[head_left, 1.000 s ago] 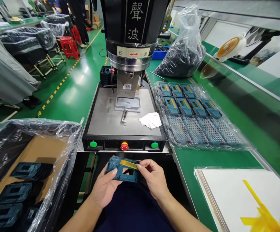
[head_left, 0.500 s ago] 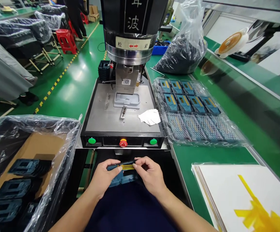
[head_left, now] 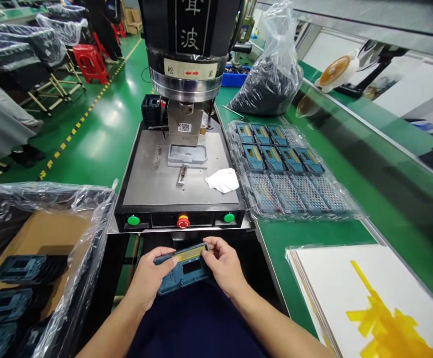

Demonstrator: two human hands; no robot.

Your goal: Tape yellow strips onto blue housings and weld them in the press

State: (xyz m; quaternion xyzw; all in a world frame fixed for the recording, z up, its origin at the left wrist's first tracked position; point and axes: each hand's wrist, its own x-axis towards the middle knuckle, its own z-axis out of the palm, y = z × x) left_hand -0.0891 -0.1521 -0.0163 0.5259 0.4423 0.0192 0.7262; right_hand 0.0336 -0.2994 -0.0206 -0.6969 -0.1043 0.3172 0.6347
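A dark blue plastic housing (head_left: 181, 278) with a rectangular window is held between both hands, close to my body and below the press. A yellow strip (head_left: 190, 254) lies along its far edge. My left hand (head_left: 150, 273) grips the housing's left end, thumb on the strip's left end. At the right end my right hand (head_left: 224, 263) pinches the rim, its thumb touching the strip's other end. The fingers under the housing are hidden.
Ahead stands a press (head_left: 186, 124) with green buttons and a red stop knob. A clear tray (head_left: 269, 194) of similar housings lies right of it. Yellow strips (head_left: 388, 323) rest on white sheets (head_left: 321, 268). A plastic-lined box (head_left: 89, 209) of housings is at left.
The housing has tilted up so that its inner face and window show more. The yellow strip now lies along the housing's edge. The whole view has shifted slightly.
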